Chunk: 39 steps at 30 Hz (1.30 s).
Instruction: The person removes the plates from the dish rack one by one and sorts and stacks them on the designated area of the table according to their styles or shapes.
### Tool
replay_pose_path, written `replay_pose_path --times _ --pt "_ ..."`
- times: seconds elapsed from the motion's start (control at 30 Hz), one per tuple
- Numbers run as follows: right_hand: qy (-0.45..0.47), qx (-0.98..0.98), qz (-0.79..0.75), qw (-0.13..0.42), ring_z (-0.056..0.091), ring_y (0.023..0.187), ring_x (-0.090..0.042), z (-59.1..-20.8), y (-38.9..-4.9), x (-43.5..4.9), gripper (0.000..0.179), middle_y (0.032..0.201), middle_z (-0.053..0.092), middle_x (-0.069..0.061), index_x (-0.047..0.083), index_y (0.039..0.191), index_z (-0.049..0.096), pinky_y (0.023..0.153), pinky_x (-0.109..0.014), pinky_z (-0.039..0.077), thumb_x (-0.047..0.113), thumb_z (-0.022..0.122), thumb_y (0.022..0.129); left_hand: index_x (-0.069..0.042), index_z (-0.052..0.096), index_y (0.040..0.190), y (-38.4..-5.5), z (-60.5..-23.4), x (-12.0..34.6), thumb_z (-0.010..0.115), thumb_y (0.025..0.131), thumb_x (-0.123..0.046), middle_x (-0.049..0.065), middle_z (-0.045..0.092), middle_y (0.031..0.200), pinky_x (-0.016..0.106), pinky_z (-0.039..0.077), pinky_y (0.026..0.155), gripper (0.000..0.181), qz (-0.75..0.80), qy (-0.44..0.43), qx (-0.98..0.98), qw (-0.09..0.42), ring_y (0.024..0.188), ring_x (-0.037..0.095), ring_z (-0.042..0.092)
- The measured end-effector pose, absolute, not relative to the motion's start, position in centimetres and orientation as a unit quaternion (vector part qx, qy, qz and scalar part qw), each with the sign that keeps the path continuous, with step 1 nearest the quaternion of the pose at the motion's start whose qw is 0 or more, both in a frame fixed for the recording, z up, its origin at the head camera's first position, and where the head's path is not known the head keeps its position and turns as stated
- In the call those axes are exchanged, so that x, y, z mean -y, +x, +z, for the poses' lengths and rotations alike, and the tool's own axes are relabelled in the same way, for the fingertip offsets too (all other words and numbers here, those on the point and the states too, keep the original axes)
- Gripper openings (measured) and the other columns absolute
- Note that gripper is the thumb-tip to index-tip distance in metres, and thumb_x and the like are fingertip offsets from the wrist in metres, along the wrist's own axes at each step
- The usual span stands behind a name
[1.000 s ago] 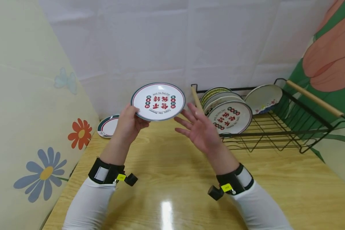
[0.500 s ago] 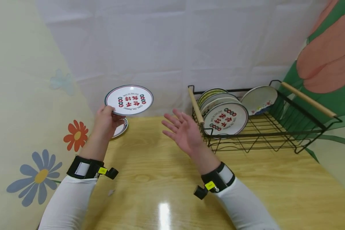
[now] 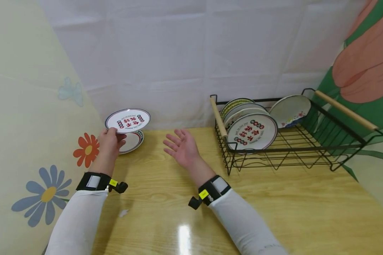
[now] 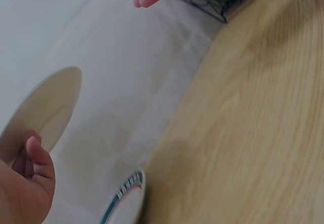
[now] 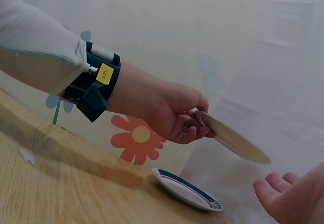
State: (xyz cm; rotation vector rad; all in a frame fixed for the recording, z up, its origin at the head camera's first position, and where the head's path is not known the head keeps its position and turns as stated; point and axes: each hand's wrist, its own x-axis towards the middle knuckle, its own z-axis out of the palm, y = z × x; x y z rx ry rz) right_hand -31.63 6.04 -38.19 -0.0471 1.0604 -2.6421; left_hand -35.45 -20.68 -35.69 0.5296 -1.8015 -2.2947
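Note:
My left hand (image 3: 110, 143) pinches the near-left rim of a white plate (image 3: 129, 120) with red characters and a dark rim line. In the right wrist view this held plate (image 5: 235, 140) hangs tilted in the air above a second plate (image 5: 187, 191), which has a green patterned rim. That lower plate (image 3: 132, 141) lies on the table in the back left corner, partly hidden by the held plate and my hand. My right hand (image 3: 183, 148) is raised over the table to the right, palm up with fingers extended, holding nothing.
A black wire dish rack (image 3: 293, 148) with wooden handles stands at the right. Several plates (image 3: 252, 132) lean upright at its left end, and a bowl-like dish (image 3: 290, 109) leans at its back. A white scrap (image 3: 123, 213) lies on the wooden table (image 3: 159, 198).
My left hand has carried the plate left and then lowered it over the plate on the table. My right hand has come away from the plate and moved left and down.

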Motion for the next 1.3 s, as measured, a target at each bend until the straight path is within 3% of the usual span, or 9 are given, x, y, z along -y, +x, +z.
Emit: replay_pose_path --times 0.2,0.53,0.83,1.17,1.3 --pt "0.023 -0.375 -0.911 0.170 0.032 0.154 -0.043 -40.1 -32.4 -2.9 0.070 0.166 0.033 -0.022 0.013 0.164 0.023 0.126 -0.059 0.026 0.048 0.041 0.106 -0.021 0.041 0.156 -36.5 -38.3 22.6 0.044 0.110 -0.025 -0.005 0.070 0.092 0.018 0.047 0.054 0.046 -0.778 0.210 0.587 0.075 0.070 0.009 0.064" --pt "0.037 -0.414 -0.884 0.216 0.037 0.150 -0.047 -42.3 -31.0 1.4 0.072 0.164 0.034 -0.026 0.008 0.164 0.020 0.124 -0.061 0.029 0.045 0.040 0.106 -0.027 0.032 0.161 -37.5 -41.4 24.1 0.050 0.108 -0.029 0.002 0.065 0.126 0.017 0.049 0.057 0.056 -0.772 0.268 0.575 0.037 0.074 0.008 0.074" --pt "0.040 -0.447 -0.867 0.218 0.043 0.146 -0.047 -43.4 -30.2 2.4 0.072 0.160 0.040 -0.028 0.006 0.163 0.024 0.120 -0.061 0.035 0.048 0.040 0.106 -0.025 0.036 0.160 -37.7 -42.9 24.8 0.053 0.107 -0.026 0.005 0.064 0.133 0.017 0.047 0.052 0.056 -0.769 0.308 0.557 0.054 0.068 0.008 0.074" --pt "0.038 -0.456 -0.863 0.216 0.043 0.146 -0.047 -43.6 -29.9 2.0 0.073 0.159 0.041 -0.028 0.005 0.163 0.023 0.120 -0.061 0.036 0.046 0.042 0.105 -0.022 0.041 0.158 -37.4 -43.4 25.5 0.057 0.105 -0.025 0.002 0.069 0.115 0.017 0.051 0.053 0.055 -0.746 0.336 0.573 0.058 0.064 0.008 0.074" --pt "0.040 -0.460 -0.862 0.210 0.044 0.145 -0.047 -43.7 -30.0 1.6 0.072 0.159 0.041 -0.028 0.005 0.163 0.023 0.119 -0.061 0.037 0.046 0.040 0.106 -0.020 0.043 0.157 -37.3 -43.4 25.6 0.057 0.105 -0.025 0.001 0.067 0.116 0.017 0.052 0.056 0.054 -0.735 0.340 0.584 0.061 0.064 0.006 0.073"
